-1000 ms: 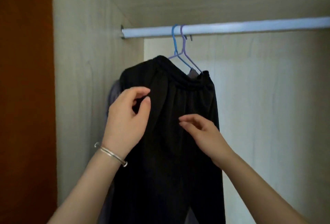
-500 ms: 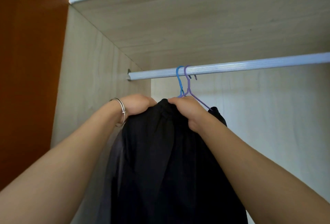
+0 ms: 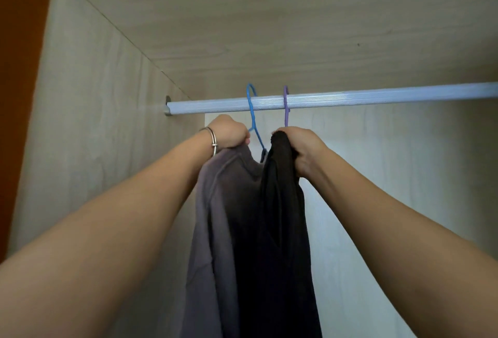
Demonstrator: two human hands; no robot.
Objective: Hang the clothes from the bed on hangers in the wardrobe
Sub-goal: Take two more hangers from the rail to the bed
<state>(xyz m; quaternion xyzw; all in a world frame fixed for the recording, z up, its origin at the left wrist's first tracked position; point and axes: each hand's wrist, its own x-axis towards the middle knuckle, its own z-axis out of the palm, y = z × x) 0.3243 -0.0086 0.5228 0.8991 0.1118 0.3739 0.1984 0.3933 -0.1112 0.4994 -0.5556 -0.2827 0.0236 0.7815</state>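
Inside the wardrobe, two hangers hook the rail: left hand fisted on the grey garment, right hand gripping the black garment, both hanging straight down.

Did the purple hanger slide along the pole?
Yes. The purple hanger slid right along the rail, away from the blue hanger it touched before.

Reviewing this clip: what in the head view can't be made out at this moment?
- Hanger shoulders: blue hanger and purple hanger show little below their hooks; the grey garment, black garment and both fists cover the rest.
- Garment hems: cut off by the bottom edge.
- Rod right end: cut off by the frame edge.
- Garment types: bunched fabric, cannot tell.
- The bed: outside the view.
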